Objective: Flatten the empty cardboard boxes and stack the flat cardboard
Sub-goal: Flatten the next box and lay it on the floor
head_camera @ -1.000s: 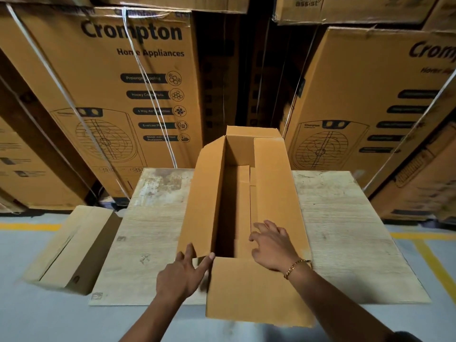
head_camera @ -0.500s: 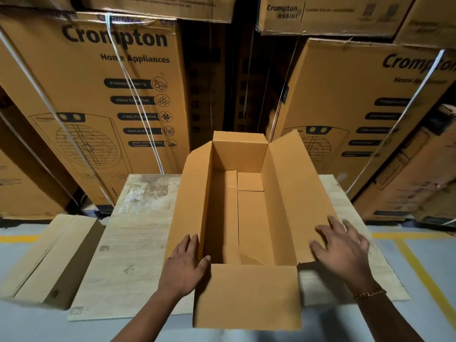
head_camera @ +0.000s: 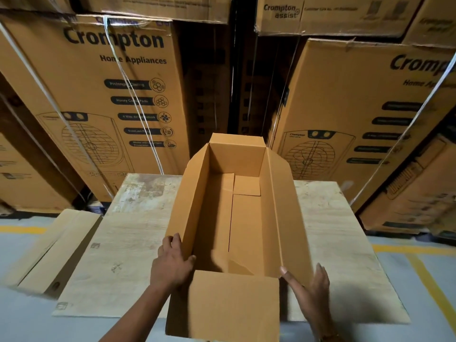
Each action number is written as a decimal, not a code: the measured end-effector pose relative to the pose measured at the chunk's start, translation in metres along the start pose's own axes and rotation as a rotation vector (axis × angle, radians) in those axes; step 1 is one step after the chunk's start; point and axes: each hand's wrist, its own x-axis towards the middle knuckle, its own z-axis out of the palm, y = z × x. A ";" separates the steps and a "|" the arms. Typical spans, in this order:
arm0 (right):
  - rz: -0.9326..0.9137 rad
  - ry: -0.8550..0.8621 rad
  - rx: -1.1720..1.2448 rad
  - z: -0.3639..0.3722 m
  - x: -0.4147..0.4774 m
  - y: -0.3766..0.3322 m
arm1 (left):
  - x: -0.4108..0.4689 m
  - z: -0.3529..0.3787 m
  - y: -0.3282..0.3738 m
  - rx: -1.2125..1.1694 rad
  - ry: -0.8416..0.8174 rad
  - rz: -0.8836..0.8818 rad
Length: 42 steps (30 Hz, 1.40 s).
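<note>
Head cam only: the long plain tan cardboard box (head_camera: pixel 246 225) sits in the middle of the pale scuffed wooden board (head_camera: pixel 133 243), top flaps all thrown open but the bottom not yet undone, so I'd guess it's being set up for collapsing. Left hand (head_camera: pixel 172 265) has fingers curled over the near end of the left long flap and the right hand (head_camera: pixel 308 290) clasps the right flap between thumb and fingers (bit blurry), one per side, probably to skew the walls together. The flat tan cardboard piece (head_camera: pixel 56 250) on the floor just left of the board looks like the stack spot.
</note>
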 end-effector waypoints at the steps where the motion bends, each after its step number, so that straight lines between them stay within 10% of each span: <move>1: 0.047 0.031 0.113 0.001 -0.003 0.001 | 0.001 0.001 0.001 -0.003 0.007 -0.017; 7: 0.440 -0.316 0.676 0.014 -0.021 -0.010 | 0.006 0.009 0.002 -0.018 0.063 -0.054; 20: -0.110 -0.083 0.421 -0.023 -0.023 -0.064 | -0.002 0.022 0.005 -0.151 0.048 -0.043; 27: -0.556 -0.189 -0.102 -0.030 -0.074 -0.114 | -0.016 0.043 0.011 -0.047 -0.045 0.010; 34: -0.689 -0.348 -0.308 0.002 -0.091 -0.134 | -0.050 0.003 0.039 -0.696 0.096 0.131; 42: -1.133 -0.395 -0.641 0.059 -0.095 -0.141 | -0.085 -0.074 0.060 -0.750 0.330 0.371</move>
